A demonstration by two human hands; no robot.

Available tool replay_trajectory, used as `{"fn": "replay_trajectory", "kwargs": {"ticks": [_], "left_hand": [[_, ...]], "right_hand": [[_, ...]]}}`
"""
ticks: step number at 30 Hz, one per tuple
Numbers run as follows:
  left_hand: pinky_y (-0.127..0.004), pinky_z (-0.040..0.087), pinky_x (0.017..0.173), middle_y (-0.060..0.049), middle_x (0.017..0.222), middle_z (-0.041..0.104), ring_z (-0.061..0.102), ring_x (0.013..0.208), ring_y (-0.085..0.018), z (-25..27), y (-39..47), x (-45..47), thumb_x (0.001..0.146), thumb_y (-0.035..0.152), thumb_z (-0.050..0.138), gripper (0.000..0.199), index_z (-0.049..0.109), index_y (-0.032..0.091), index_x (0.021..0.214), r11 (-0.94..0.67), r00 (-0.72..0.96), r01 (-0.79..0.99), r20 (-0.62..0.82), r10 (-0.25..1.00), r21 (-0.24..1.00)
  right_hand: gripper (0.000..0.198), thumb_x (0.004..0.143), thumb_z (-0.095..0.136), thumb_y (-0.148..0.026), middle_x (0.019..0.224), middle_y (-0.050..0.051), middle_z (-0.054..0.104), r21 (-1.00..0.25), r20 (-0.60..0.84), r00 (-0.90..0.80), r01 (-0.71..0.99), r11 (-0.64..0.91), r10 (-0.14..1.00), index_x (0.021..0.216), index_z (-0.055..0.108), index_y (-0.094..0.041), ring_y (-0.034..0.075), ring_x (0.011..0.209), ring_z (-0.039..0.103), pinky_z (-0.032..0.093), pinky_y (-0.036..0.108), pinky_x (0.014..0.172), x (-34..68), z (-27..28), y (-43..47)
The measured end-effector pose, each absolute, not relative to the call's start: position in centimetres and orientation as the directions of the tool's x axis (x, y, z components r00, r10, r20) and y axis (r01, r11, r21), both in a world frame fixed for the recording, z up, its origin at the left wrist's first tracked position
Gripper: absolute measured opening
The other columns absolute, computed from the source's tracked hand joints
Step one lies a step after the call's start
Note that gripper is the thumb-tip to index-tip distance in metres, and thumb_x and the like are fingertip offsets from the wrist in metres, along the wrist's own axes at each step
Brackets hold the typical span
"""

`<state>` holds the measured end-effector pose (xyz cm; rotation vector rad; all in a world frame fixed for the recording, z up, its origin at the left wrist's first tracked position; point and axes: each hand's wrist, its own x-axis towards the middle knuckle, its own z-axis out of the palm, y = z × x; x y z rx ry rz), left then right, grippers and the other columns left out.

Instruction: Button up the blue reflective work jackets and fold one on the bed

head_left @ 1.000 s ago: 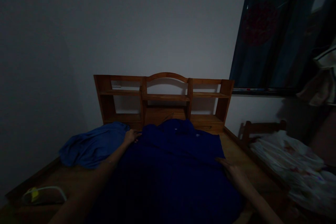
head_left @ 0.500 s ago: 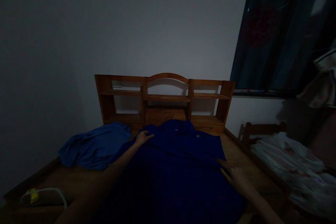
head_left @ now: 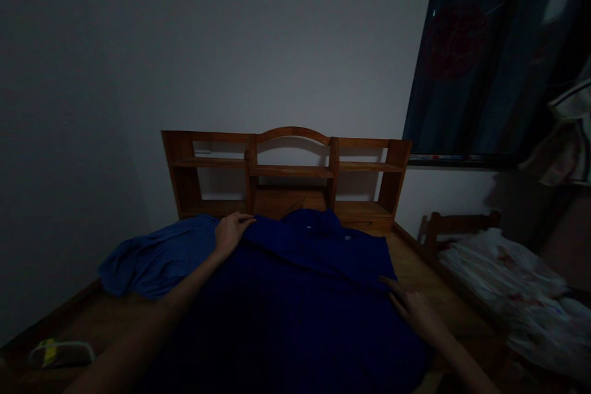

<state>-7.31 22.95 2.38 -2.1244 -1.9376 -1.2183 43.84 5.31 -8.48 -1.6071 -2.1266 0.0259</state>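
Observation:
A dark blue collared shirt (head_left: pixel 295 308) is spread on the wooden bed surface, its collar toward the headboard and a small pale mark on the chest. My left hand (head_left: pixel 228 234) has its fingers pressed together on the shirt's left shoulder edge, pinching the cloth. Along the shirt's right side lies my right hand (head_left: pixel 415 311), fingers stretched out and apart on the fabric. A crease runs across the chest between the two hands. Beside my left forearm a lighter blue cloth (head_left: pixel 157 255) lies crumpled. Dim light hides detail in the lower part of the shirt.
A wooden headboard with shelves (head_left: pixel 290 170) stands against the wall behind the shirt. To the right, white plastic bags (head_left: pixel 512 289) are heaped by a wooden chair back (head_left: pixel 462 223). A pale cable (head_left: pixel 69 343) with a yellow tag lies at lower left.
My left hand has moved left and up to the shoulder edge, its fingers closing on the cloth. My right hand stays nearly in place. The view has shifted slightly.

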Motion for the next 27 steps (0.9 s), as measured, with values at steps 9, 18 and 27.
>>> {"fn": "replay_trajectory", "kwargs": {"ticks": [9,18,27], "left_hand": [[-0.025,0.043,0.068,-0.003,0.084,0.066,0.061,0.079,-0.018,-0.6,23.3,-10.4,0.075,0.04,0.058,0.026,0.063,0.018,0.087,-0.209,-0.062,0.711,0.355,0.933,0.671],[-0.022,0.043,0.043,-0.008,0.079,0.068,0.059,0.054,-0.015,-1.5,21.4,-6.7,0.066,0.054,0.064,0.046,0.063,0.013,0.088,0.25,0.161,0.146,-0.272,0.949,0.957],[-0.032,0.054,0.076,-0.009,0.1,0.067,0.064,0.09,-0.022,2.7,19.4,-6.5,0.077,0.041,0.056,0.037,0.061,0.015,0.103,0.009,0.174,-0.242,0.034,0.984,0.97]], "right_hand": [[0.043,0.091,0.033,-0.028,0.127,0.006,0.052,-0.266,0.338,-0.202,0.916,0.299,0.919,0.132,0.044,-0.021,0.021,0.108,0.056,0.045,0.037,0.093,43.7,-8.1,5.2],[0.056,0.086,0.036,-0.015,0.127,0.006,0.052,-0.137,0.333,-0.293,0.926,0.353,0.896,0.141,0.028,-0.028,0.02,0.098,0.061,0.05,0.033,0.083,42.0,-6.2,4.8],[0.043,0.087,0.031,-0.009,0.134,0.008,0.045,0.007,0.504,-0.38,0.9,0.436,0.776,0.124,0.048,-0.021,0.019,0.109,0.055,0.046,0.036,0.093,41.8,-5.0,4.5]]}}
